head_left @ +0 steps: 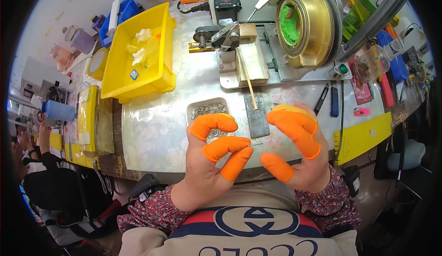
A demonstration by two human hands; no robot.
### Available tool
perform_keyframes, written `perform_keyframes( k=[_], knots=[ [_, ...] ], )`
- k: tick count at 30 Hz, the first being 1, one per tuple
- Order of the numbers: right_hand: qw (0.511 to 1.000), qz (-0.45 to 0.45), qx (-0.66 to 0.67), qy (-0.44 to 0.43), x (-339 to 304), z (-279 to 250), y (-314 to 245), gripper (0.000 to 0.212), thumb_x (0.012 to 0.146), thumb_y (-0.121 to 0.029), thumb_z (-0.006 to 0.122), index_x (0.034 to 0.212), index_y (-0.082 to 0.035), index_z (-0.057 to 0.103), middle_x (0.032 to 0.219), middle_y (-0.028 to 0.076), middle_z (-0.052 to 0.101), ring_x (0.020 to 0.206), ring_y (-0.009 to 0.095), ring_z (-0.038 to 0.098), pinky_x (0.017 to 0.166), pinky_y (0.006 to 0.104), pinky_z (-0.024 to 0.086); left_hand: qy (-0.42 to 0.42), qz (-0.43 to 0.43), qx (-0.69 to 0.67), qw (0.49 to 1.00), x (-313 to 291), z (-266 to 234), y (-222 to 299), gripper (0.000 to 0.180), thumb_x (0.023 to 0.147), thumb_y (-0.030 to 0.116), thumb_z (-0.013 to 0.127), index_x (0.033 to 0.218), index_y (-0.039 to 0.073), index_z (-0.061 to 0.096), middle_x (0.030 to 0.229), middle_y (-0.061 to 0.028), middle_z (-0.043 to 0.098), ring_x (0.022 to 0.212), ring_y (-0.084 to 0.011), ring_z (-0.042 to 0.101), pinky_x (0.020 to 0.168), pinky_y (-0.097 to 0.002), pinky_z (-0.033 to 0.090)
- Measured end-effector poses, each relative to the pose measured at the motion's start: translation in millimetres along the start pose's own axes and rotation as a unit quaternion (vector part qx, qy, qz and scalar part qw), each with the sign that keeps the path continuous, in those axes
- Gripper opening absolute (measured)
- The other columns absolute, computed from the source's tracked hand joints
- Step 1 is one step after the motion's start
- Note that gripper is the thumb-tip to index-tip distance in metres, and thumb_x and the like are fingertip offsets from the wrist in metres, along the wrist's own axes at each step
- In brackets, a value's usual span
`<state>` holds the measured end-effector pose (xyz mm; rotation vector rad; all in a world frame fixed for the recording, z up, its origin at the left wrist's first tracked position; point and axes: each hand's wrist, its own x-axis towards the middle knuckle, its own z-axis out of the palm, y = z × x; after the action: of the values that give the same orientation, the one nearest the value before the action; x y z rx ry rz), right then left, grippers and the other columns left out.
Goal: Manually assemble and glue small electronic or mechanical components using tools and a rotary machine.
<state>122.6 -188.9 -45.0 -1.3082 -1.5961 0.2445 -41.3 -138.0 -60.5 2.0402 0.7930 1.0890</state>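
My left hand (207, 164) pinches a thin metal pin (256, 144) between its orange-covered thumb and a finger. The pin's free end points right, toward my other hand. Orange finger covers also sit on my right hand (299, 148), whose thumb and fingers are spread apart with nothing visible between them. Just beyond my left fingers is a small white tray (189, 113) of small metal pieces, partly hidden by that hand. Between and beyond the hands lies a dark grey flat slab (258, 118). A thin wooden stick (247, 78) reaches over its far end from a metal block.
A bench machine with a large brass-coloured wheel (322, 30) stands at the back right. A yellow bin (115, 88) holding crumpled white scraps is at the left. Two cutters, one a blue knife (334, 101), lie right. Another person's hand (44, 129) shows far left.
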Motion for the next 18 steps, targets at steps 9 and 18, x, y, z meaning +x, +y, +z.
perform_keyframes(
  k=[9, 18],
  knots=[
    [0.999, 0.016, -0.033, 0.016, -5.5, -16.3, 5.4, 0.020, 0.064, -0.015, 0.072, 0.081, -0.015, 0.063, 0.066, -0.004, 0.058, 0.071, 0.018, 0.059, 0.086, 0.0425, 0.034, 0.002, 0.000, -0.010, 1.000, -0.3, -3.3, -2.0, 0.016, 0.067, 0.004, 0.066, 0.082, 0.008, 0.060, 0.095, -0.0107, 0.049, 0.090, -0.0229, 0.046, 0.080, -0.0319, 0.036],
    [0.989, -0.107, -0.089, -0.051, -2.3, -24.2, -14.0, 0.026, 0.060, -0.019, 0.074, 0.082, -0.016, 0.060, 0.086, -0.003, 0.061, 0.086, 0.020, 0.057, 0.084, 0.0423, 0.034, -0.023, -0.046, -0.139, 0.989, 3.0, -8.8, 6.4, 0.013, 0.072, 0.005, 0.063, 0.084, 0.005, 0.059, 0.094, -0.0097, 0.048, 0.088, -0.0197, 0.048, 0.079, -0.0290, 0.037]
  ],
)
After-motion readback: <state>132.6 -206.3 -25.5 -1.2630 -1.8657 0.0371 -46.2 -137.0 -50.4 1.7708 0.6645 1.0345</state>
